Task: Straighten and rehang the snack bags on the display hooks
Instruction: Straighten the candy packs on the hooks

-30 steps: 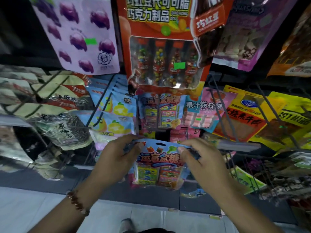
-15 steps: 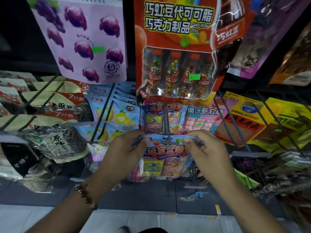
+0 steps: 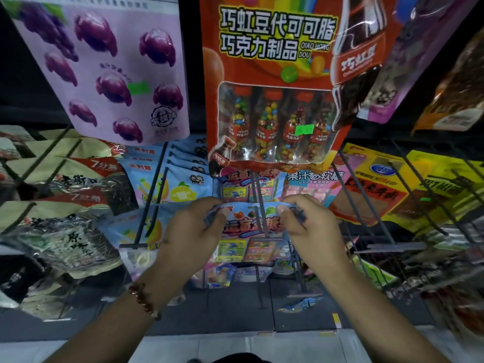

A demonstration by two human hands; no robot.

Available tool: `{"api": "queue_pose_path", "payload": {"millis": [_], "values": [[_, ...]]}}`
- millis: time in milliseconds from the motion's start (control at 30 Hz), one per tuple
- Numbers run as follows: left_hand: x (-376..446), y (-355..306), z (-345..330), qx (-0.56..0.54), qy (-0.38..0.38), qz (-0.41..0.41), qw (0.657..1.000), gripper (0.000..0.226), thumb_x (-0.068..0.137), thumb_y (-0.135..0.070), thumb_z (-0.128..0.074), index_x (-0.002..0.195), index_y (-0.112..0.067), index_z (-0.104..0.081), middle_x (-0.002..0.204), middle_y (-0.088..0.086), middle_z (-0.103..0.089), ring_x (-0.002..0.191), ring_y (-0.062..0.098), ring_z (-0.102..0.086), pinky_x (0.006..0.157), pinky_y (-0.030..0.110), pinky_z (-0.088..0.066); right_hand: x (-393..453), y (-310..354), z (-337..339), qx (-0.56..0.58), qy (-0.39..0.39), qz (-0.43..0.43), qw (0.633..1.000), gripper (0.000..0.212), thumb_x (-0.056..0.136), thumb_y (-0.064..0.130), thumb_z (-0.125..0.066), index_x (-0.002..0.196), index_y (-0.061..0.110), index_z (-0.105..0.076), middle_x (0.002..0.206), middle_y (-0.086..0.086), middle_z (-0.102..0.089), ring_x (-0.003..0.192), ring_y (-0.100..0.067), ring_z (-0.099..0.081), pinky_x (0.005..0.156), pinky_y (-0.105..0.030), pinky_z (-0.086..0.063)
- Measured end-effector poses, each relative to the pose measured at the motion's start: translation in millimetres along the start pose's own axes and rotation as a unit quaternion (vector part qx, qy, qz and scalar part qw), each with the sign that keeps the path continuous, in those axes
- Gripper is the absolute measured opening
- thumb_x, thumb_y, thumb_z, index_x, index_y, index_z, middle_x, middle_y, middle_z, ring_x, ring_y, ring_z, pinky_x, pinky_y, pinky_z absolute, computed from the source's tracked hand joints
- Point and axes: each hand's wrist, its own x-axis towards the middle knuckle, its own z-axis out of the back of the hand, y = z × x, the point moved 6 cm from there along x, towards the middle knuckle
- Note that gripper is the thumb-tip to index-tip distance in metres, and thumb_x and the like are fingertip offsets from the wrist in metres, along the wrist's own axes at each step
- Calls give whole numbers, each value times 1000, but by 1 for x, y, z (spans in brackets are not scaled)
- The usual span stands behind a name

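A blue candy bag (image 3: 248,231) with bright cartoon print hangs between my hands at the centre of the rack. My left hand (image 3: 191,231) pinches its top left corner and my right hand (image 3: 311,229) pinches its top right corner. A dark metal display hook (image 3: 259,200) runs over the middle of the bag's top edge; whether it passes through the bag's hole I cannot tell. More bags of the same kind (image 3: 246,187) hang behind on that hook.
A large red chocolate-bean pack (image 3: 275,87) hangs just above my hands, and a purple bag (image 3: 112,74) to its left. Light blue lemon bags (image 3: 178,184) hang left, yellow jerky bags (image 3: 379,184) right, seed bags (image 3: 65,231) far left. Bare hooks (image 3: 366,205) jut out on the right.
Both hands have lifted the blue candy bag upward and toward the rack. Its top edge, first below the hook's tip, now lies under the hook's rod.
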Motion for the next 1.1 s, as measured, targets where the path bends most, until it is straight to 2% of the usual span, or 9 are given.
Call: {"api": "queue_pose_path", "payload": {"millis": [233,367,533,600,700,800,867,967,1100], "values": [[18,1,0,24,-14,-18,999,27,96,-34,-57,116,-18,-68,107,1,-70,93,21,-63,81,37,-52,8,5,-1,-24,-20,-1,1000,18,98,27,-54,103,15,-67,99,1,-60,87,-13,-54,75,-32,-45],[18,5,0,42,2,-27,999,28,97,-32,-57,120,-21,-65,97,-5,-64,82,18,-58,75,32,-48,5,9,-1,-50,-28,-9,998,18,99,28,-54,106,15,-66,97,4,-53,73,-2,-52,65,-17,-36],[12,27,-3,31,28,-7,999,34,95,-37,-57,126,-24,-59,70,-9,-52,65,10,-52,64,30,-46,-4,15,1,-31,-29,-49,998,27,100,24,-53,123,12,-58,109,-1,-47,75,18,-54,62,-1,-36],[9,34,-1,11,39,-2,999,40,94,-41,-57,131,-26,-56,87,-4,-63,80,19,-62,77,41,-53,-9,13,0,-40,-36,-61,997,37,99,30,-54,134,20,-49,117,8,-43,91,8,-53,77,-9,-38],[1,45,3,8,59,0,998,55,90,-57,-46,139,-33,-46,121,-2,-64,111,22,-61,94,46,-50,-21,7,-5,-35,-37,-80,996,59,98,34,-56,149,28,-27,140,12,-35,122,-6,-40,101,-38,-43],[-11,53,3,70,75,-16,995,69,94,-47,-51,152,-43,-14,153,-3,-38,136,23,-42,108,45,-40,-35,6,-11,-59,-31,-95,993,82,96,29,-60,156,27,-3,160,11,-13,141,-8,-21,108,-32,-34],[-20,51,5,124,67,-53,989,79,94,-41,-53,154,-38,-2,155,0,-32,136,27,-38,101,44,-44,-45,4,-15,-65,-38,-107,991,90,95,33,-61,155,28,5,162,13,-4,145,-8,-14,109,-28,-29],[-30,51,5,175,60,-96,978,71,94,-45,-45,156,-29,-13,153,7,-33,134,33,-38,91,47,-50,-59,-3,-25,-61,-41,-126,989,90,96,36,-59,154,28,9,159,19,1,149,-12,-6,112,-30,-26],[-44,68,-7,201,86,-133,967,67,88,-45,-36,149,-20,-26,152,14,-35,139,36,-34,103,49,-40,-80,-14,-41,-125,-18,-155,980,87,94,34,-60,156,13,-2,164,-3,-3,150,-16,-4,117,-30,-14]]}}
